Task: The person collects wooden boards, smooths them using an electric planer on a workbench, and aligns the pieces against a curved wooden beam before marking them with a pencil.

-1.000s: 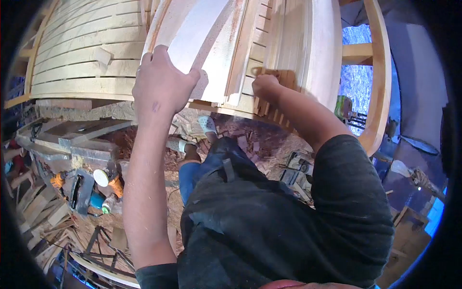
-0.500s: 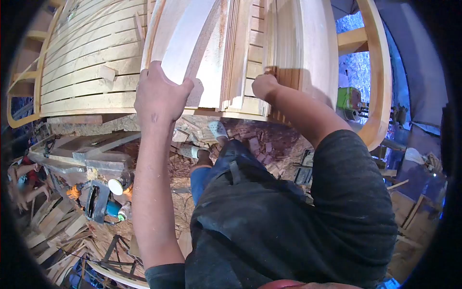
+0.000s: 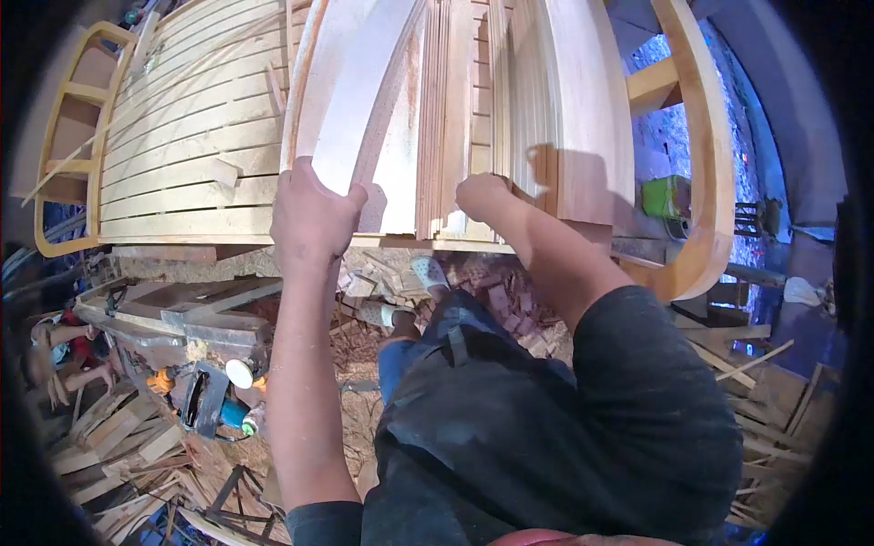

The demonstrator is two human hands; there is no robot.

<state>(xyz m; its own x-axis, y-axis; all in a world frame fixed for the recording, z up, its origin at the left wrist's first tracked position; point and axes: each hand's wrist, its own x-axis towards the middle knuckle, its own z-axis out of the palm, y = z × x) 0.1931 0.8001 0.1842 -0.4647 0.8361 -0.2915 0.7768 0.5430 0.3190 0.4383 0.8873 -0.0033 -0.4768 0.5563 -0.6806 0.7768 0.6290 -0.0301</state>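
Under left hand (image 3: 316, 214) fingers lay long, flat, white wood board (image 3: 350, 109), held; right hand (image 3: 484, 196) curled, grip unclear; steady seemed best.

Long pale board (image 3: 357, 105) beside thin parallel wooden strips (image 3: 433, 127), atop wooden slats (image 3: 182, 227)

boards (image 3: 360, 100) on slatted platform (image 3: 173, 205) | block (image 3: 226, 173) left of boards

Left edge: bare limbs of another person (image 3: 45, 359). Near them, power tool (image 3: 211, 405) with teal body, round whitish disc (image 3: 239, 374) beside it. Lower left: heaped wood scraps (image 3: 137, 423), dark frame (image 3: 229, 485). Centre: scattered offcuts (image 3: 519, 305). Upper right: green container (image 3: 662, 196). Lower right: loose stick (image 3: 756, 359). Far right: whitish bundle (image 3: 801, 291).
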